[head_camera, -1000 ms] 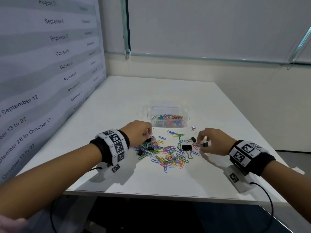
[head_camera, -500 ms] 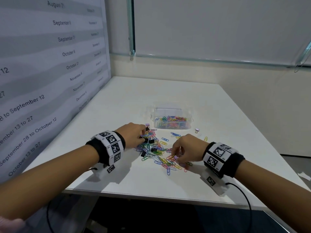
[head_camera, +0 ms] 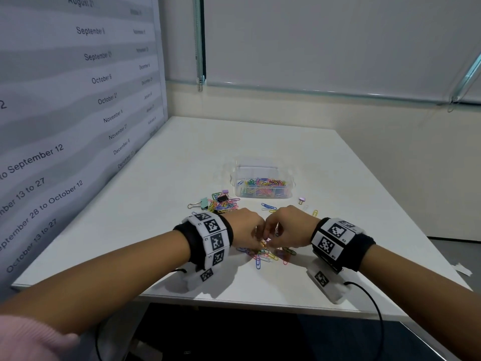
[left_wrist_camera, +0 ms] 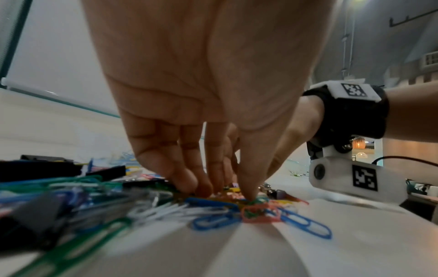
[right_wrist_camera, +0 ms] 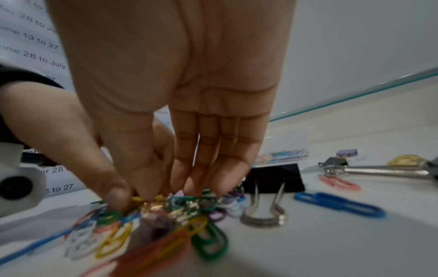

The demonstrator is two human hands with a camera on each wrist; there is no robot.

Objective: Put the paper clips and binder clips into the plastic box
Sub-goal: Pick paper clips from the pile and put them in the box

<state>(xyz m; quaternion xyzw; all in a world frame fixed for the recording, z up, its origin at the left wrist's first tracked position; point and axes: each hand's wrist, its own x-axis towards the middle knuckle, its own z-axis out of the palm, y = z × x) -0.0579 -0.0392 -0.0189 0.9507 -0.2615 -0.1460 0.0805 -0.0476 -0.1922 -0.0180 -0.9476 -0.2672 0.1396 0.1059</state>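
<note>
Both hands are working fingertip to fingertip over the nearer heap of paper clips [head_camera: 263,252] at the front of the white table [head_camera: 166,178]. Left hand [head_camera: 246,229] is reaching down with its fingers bunched, the fingertips [left_wrist_camera: 189,182] pressing into the coloured clips, seemingly closing on a few, though I cannot tell how many are actually being gripped. Right hand [head_camera: 289,226] is doing the same just beside it, thumb and fingertips [right_wrist_camera: 147,191] pinching into the tangle, with a black binder clip [right_wrist_camera: 275,178] lying just behind them.

Judging the progress, the job is running roughly midway. Further left and beyond the hands, a second small heap [head_camera: 221,204] is still lying loose, with a green binder clip [head_camera: 201,203], a black one and a lilac one mixed in. Going rightward, the clear plastic box [head_camera: 263,187] is sitting open past the hands, already holding a shallow layer of coloured paper clips; no binder clip is plainly showing inside it. Right of the box, a lilac binder clip [head_camera: 302,200] and a yellow paper clip [head_camera: 315,212] are waiting on their own.
</note>
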